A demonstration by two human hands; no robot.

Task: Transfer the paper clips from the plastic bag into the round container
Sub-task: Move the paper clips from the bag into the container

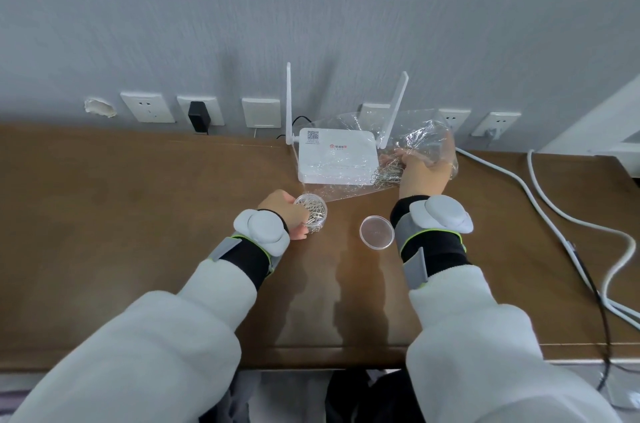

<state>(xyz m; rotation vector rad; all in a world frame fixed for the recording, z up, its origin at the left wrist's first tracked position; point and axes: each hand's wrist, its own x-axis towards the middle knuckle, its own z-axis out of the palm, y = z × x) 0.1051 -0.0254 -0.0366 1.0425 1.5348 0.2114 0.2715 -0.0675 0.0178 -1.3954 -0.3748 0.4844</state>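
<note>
1. The left hand (282,211) has its fingers (298,233) wrapped around the round container (311,216), gripping its side; the thumb lies at the near edge and the other fingers curl round the far side.
2. The container is clear, stands on the worktop (138,215) and already holds a heap of silver paper clips (313,213).
3. The right hand (420,173) reaches inside the clear plastic bag (408,145), its fingers (403,155) pinched on a bunch of clips (388,175) at the hand's 9 o'clock side.
4. The bag is crumpled around the hand, lifted at its far end, with its near edge trailing down to the worktop toward the container.
5. The bag lies at 2 o'clock from the container, partly draped over a white router (334,156).
6. A clear round lid (376,232) lies flat on the worktop at 3 o'clock from the container, apart from it and just beside the right wrist.
7. Both wrists carry grey pods on black straps (429,246), above pale sleeves (460,318).
8. White cables (554,215) run across the worktop at 3 o'clock from the right hand; wall sockets (147,106) line the far edge at 12 o'clock.
</note>
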